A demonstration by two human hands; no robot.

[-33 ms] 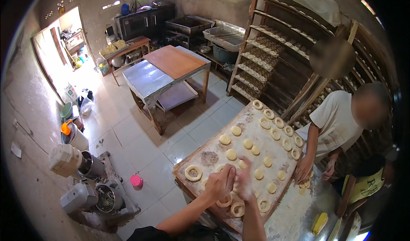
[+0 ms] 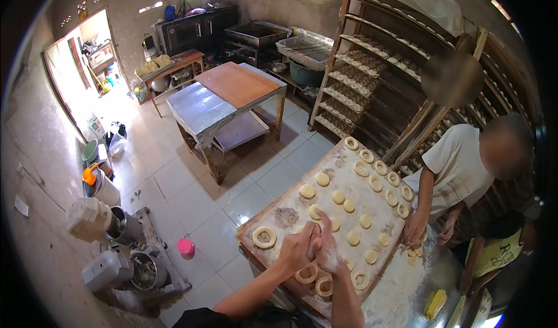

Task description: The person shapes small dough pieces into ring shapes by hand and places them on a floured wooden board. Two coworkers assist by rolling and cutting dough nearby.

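Note:
My left hand (image 2: 300, 248) is closed in a fist above a floured wooden board (image 2: 273, 216). Against it presses my right hand (image 2: 329, 251), dusted with flour, one finger or thumb pointing up and the others curled in. What lies between the two hands is hidden. Below them on the board are dough rings, one ring (image 2: 307, 274) just beneath my hands and another ring (image 2: 324, 286) beside it. A larger dough ring (image 2: 264, 238) lies at the board's left edge. Several round dough pieces (image 2: 337, 197) are scattered beyond my hands, and more rings (image 2: 375, 183) line the far right side.
At the right, a person in a white shirt (image 2: 453, 156) handles small dough pieces (image 2: 414, 252) beside the board. A tall rack (image 2: 349, 75) of filled trays stands behind. A metal-topped table (image 2: 203, 110), two mixers (image 2: 110, 270) and a pink container (image 2: 185, 246) are to the left.
My right hand has drawn in against my left; its blurred, raised fingers are now mostly curled. The dough on the board stays in place.

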